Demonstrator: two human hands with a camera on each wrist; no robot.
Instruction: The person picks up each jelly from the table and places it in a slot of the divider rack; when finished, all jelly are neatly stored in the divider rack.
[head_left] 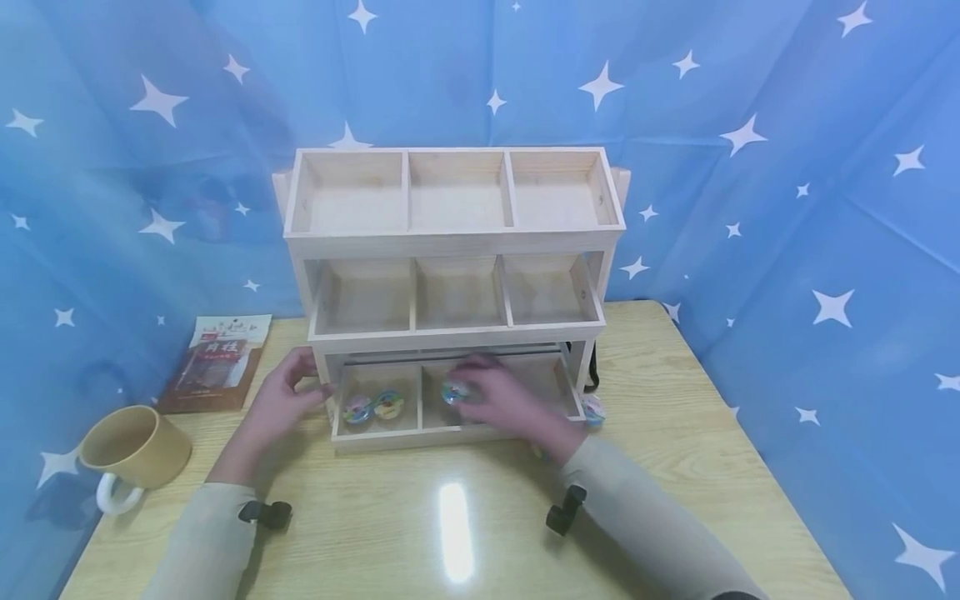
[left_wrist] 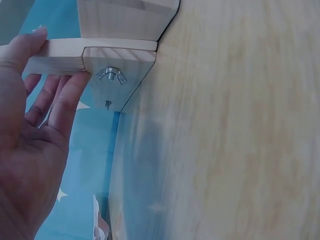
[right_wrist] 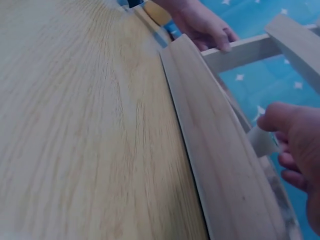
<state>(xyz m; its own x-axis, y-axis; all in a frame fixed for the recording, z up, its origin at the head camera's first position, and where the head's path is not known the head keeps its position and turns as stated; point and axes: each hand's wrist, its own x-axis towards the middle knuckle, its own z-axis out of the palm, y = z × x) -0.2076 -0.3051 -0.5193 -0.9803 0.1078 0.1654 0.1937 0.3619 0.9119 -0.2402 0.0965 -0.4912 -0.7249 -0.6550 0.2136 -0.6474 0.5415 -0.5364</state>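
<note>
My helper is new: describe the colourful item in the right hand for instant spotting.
Find the three-tier wooden rack, then its bottom tray. Just right of that tray's left divider is the small colourful item. Unlike the pair in the left compartment, the right hand holds it.

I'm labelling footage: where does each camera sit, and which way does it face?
Head: on the person's head, facing forward and down at the rack and table; shows left grip, right grip and sleeves.
Left wrist: on that wrist, facing the rack's side and table; shows left grip.
Right wrist: on that wrist, facing along the rack's front; right grip nearer, left grip beyond.
Head and right wrist both show rack, table, both grips.
</note>
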